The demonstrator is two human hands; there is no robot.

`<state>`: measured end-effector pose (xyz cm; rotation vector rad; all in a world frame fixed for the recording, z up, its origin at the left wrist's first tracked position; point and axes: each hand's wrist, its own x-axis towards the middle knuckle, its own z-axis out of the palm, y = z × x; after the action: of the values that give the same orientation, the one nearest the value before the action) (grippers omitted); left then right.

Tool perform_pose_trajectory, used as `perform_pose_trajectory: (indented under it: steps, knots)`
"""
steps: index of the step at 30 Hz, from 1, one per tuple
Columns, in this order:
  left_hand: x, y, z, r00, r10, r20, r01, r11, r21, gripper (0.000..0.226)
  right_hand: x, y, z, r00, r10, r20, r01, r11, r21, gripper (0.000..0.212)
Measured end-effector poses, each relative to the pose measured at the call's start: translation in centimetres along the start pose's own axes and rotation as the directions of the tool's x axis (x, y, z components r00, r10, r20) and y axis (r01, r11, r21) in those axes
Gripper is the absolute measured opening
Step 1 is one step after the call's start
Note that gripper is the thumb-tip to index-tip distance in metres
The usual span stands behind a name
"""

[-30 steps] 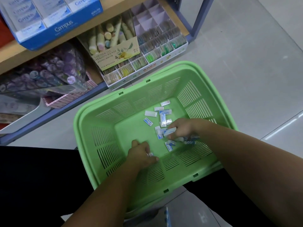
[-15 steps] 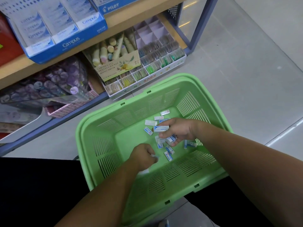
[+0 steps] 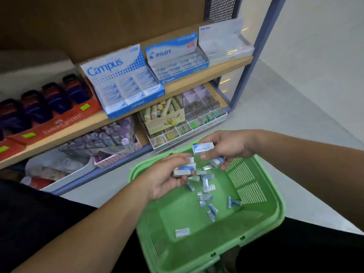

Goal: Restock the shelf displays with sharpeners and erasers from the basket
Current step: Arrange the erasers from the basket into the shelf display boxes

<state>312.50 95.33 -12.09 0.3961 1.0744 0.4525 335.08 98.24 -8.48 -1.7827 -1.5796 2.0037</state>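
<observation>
My left hand (image 3: 167, 175) and right hand (image 3: 228, 147) clutch small blue-and-white wrapped erasers (image 3: 202, 148).
They look light and slick; I'd pinch their long sides.

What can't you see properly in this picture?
Head view only:
1. How many small blue-and-white erasers the left hand holds: its fingers cover them.
2. The red cardboard tray: cut off by the left edge.
3. Print on the loose ones in the green plastic basket: too small, blurred.
</observation>
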Motion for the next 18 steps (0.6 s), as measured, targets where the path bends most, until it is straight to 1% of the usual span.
perform_pose_trajectory:
  steps: [3,5,7,8,11,12,15,18]
  knots:
    - [-2.0,1.3,0.9,1.000,-0.005,-0.001,0.005,0.994,-0.112,0.014,-2.5,-3.1,-1.1,0.997,-0.039,-0.066,0.037,0.999,-0.032,0.037]
    - [-3.2,2.2,1.6,0.999,0.016,0.034,-0.011,0.989,-0.147,0.009,-4.1,-4.7,-1.4,0.994,-0.058,-0.087,0.053,0.997,-0.055,0.026]
    - [-4.1,3.0,2.4,0.997,0.047,0.056,-0.038,0.987,-0.157,0.013,-5.4,-5.9,-1.2,0.991,-0.080,-0.108,0.073,0.995,-0.063,0.016]
    - [-4.5,3.4,2.8,0.997,0.069,0.043,-0.063,0.991,-0.120,0.019,-5.8,-6.5,-1.0,0.989,-0.086,-0.118,0.078,0.995,-0.064,0.016]
    - [-5.7,5.1,3.7,0.985,0.166,-0.045,-0.162,0.984,0.073,0.040,-6.5,-8.2,-0.7,0.983,-0.086,-0.165,0.073,0.994,-0.081,0.023]
    - [-6.1,5.9,3.8,0.978,0.200,-0.060,-0.191,0.974,0.123,0.040,-6.6,-8.8,-0.8,0.979,-0.085,-0.187,0.069,0.994,-0.089,0.026]
    - [-7.4,9.0,3.5,0.957,0.284,-0.064,-0.260,0.933,0.250,0.024,-6.7,-10.9,-1.1,0.965,-0.107,-0.241,0.093,0.993,-0.071,0.034]
    - [-8.0,11.8,2.9,0.935,0.353,-0.045,-0.314,0.877,0.364,0.030,-6.1,-13.0,-0.6,0.958,-0.151,-0.243,0.136,0.988,-0.080,0.028]
